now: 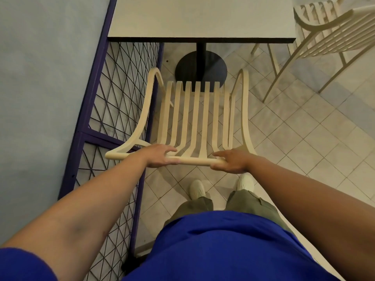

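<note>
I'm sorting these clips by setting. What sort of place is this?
Likely a café or eatery seating area: a small pedestal table, a cream slatted chair held at its top rail by the left hand and right hand, a matching second chair, and a tiled floor.

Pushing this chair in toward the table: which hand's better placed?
Left, probably: the left hand grips the top rail near its middle; the right hand grips nearer its right end.
</note>
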A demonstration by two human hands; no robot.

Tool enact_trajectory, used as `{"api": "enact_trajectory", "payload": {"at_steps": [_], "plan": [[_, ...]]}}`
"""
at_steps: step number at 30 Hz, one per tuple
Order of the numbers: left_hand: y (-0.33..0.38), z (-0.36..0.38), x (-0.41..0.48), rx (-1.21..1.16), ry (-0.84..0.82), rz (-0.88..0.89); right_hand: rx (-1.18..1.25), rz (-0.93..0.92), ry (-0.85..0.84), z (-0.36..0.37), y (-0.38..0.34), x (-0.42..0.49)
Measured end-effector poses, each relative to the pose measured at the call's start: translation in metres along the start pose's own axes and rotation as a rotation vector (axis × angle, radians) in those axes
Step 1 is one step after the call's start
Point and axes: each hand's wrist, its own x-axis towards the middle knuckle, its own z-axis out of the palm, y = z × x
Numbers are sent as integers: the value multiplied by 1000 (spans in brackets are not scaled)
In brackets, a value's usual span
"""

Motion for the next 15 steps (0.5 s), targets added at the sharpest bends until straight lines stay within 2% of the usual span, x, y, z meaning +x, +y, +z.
{"api": "enact_trajectory", "payload": {"at_steps": [8,15], "plan": [[39,2,14,84,-43,43,75,57,89,2,18,-21],[111,7,29,138,-46,120,130,75,237,0,63,-47]]}}
